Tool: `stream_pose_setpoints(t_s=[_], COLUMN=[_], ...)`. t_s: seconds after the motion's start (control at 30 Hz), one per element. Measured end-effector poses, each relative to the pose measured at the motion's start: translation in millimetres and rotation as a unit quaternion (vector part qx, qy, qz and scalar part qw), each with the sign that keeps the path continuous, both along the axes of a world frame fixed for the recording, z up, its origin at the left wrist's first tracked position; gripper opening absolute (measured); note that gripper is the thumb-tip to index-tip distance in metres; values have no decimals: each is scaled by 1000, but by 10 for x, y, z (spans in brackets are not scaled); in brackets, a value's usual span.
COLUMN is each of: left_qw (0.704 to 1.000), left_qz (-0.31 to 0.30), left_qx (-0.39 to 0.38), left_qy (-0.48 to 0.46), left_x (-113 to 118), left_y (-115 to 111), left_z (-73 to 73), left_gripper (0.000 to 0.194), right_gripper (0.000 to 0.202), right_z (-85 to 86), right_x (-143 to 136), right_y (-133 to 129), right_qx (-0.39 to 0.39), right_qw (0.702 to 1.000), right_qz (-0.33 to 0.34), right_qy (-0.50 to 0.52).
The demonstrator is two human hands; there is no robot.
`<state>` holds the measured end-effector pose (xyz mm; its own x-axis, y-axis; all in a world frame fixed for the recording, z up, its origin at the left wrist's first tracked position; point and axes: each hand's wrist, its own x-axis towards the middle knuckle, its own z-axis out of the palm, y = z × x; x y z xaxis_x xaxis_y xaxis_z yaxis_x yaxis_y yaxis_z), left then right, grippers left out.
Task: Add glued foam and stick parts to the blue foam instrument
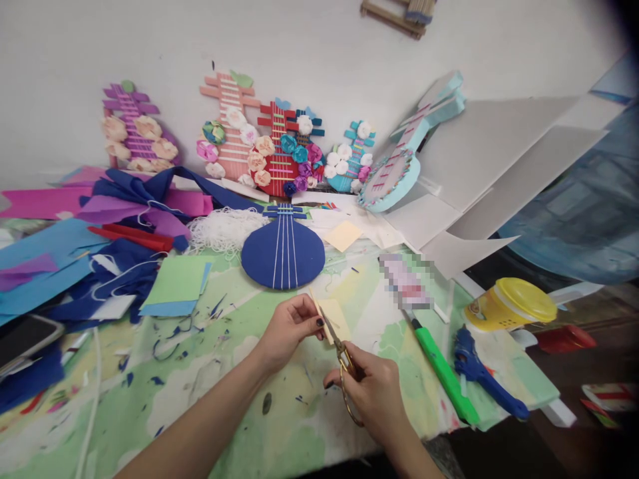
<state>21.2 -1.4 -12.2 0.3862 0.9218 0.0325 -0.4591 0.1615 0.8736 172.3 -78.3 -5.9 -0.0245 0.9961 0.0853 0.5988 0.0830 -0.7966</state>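
Near the table's middle, my left hand (294, 329) pinches a pale yellow piece of paper (324, 324) between thumb and fingers. My right hand (372, 386) is closed on the handles of gold scissors (342, 352), whose blades lie against the paper by my left fingertips. Another pale yellow sheet (341, 318) lies just behind the blades. Beyond both hands is a dark blue lute-shaped piece (283, 255) with white strings running down its front.
Green and blue paper squares (174, 285), fabric strips and white string (222, 231) lie left. Right are a green cutter (444, 372), a blue glue gun (486, 376) and a yellow-lidded tub (512, 303). Several flower-decorated instruments (279, 156) lean on the wall.
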Motion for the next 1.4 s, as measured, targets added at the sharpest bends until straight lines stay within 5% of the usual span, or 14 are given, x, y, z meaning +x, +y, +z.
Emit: stream_pose_setpoints(t_s=[0.6, 1.4], left_qw=[996, 994], left_qz=[-78, -94], left_qx=[25, 6], left_qy=[29, 59], left_x=[-2, -6], left_y=[-29, -51], left_z=[19, 78], left_gripper=[19, 21], right_gripper=[13, 18], right_z=[21, 29], right_x=[16, -12], right_y=[26, 42], right_qx=[32, 41], right_qw=[999, 998], right_qz=[-10, -5], right_qy=[-18, -49])
